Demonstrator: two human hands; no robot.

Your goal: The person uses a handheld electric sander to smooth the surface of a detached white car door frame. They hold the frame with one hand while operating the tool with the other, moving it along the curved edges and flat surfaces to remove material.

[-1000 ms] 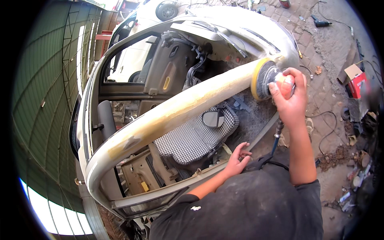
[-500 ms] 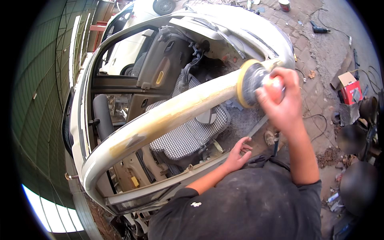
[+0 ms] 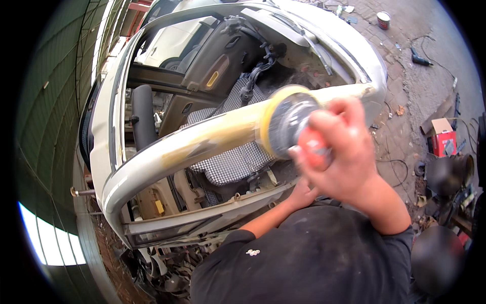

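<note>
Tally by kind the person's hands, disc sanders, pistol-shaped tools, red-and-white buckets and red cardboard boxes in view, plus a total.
Left hand and right hand: 2
Disc sander: 1
Pistol-shaped tool: 1
Red-and-white bucket: 1
Red cardboard box: 1
Total: 6

1. Sander (image 3: 291, 124): round, grey, yellow-edged and orange-topped, partly blurred; tilted, flat face toward the pillar, across its right half. Whether they touch is unclear.
2. Car pillar (image 3: 220, 133): long, curved, off-white, with yellowish patches and a small grey spot; slopes up from lower left to right.
</note>
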